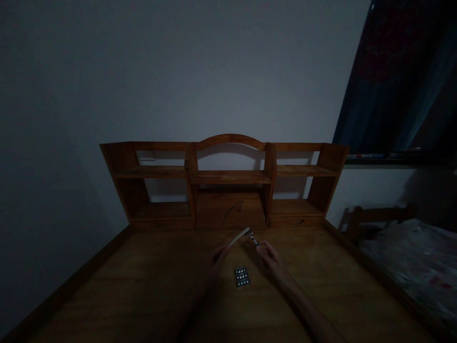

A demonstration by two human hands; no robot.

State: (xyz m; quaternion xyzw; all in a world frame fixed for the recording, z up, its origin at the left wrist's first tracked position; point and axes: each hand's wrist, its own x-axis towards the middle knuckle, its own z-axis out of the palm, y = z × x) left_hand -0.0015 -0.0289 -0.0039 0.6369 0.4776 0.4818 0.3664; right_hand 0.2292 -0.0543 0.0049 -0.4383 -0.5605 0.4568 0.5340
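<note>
The room is dim. My left hand (215,257) is closed round the near end of a thin pale stick (238,237) that points up and to the right over the wooden desk (143,290). My right hand (269,257) pinches a small metal tool (253,238) whose tip nearly meets the stick's far end. Between and just below the two hands, a small dark flat case (242,277) with rows of pale marks lies on the desk.
A wooden shelf unit (228,178) with an arched top stands at the back of the desk against a bare wall. A bed (410,262) with a wooden headboard is at the right, under a dark curtained window (403,81).
</note>
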